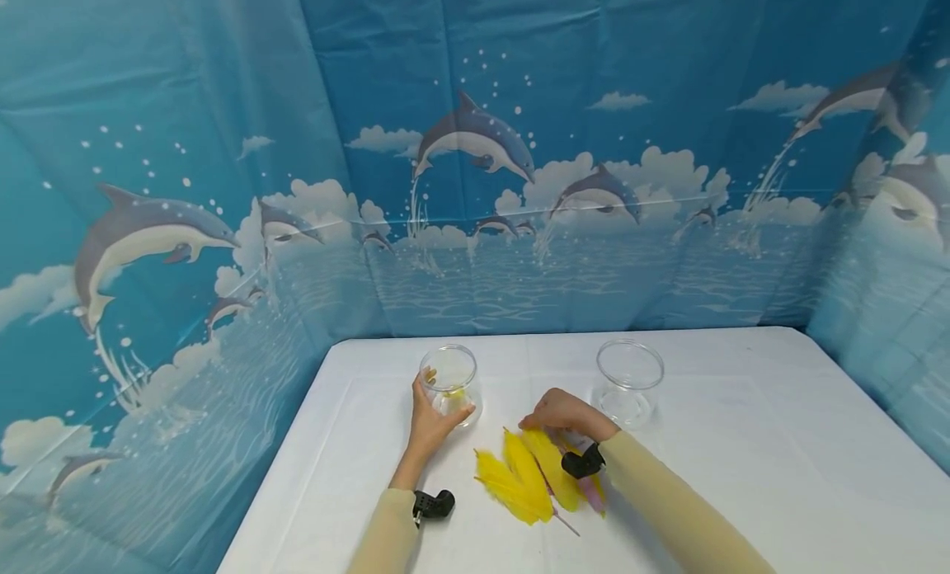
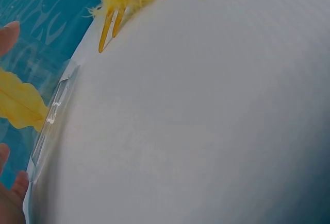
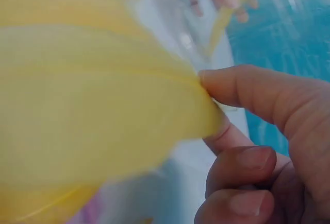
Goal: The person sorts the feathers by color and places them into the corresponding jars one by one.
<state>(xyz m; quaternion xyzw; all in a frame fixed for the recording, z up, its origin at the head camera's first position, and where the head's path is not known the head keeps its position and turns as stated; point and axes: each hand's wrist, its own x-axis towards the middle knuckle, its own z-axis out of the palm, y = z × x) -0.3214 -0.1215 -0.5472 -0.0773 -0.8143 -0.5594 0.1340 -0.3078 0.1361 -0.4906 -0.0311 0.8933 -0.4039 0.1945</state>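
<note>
My left hand [image 1: 430, 419] holds a clear glass jar [image 1: 463, 374] round its left side, thumb towards the front. A yellow feather [image 2: 23, 100] is inside that jar. Between thumb and index finger, my right hand [image 1: 570, 412] pinches the end of a yellow feather [image 3: 108, 110]; its other fingers are curled, as the right wrist view shows. Several more yellow feathers [image 1: 512, 485] lie fanned out in front of the hands. Part of a purple feather [image 1: 594, 495] shows under the right wrist.
A second clear glass jar [image 1: 629, 381] stands behind the right hand, to the right. A white cloth covers the table [image 1: 772, 442]. Behind and beside it hangs a blue dolphin-print curtain [image 1: 475, 277].
</note>
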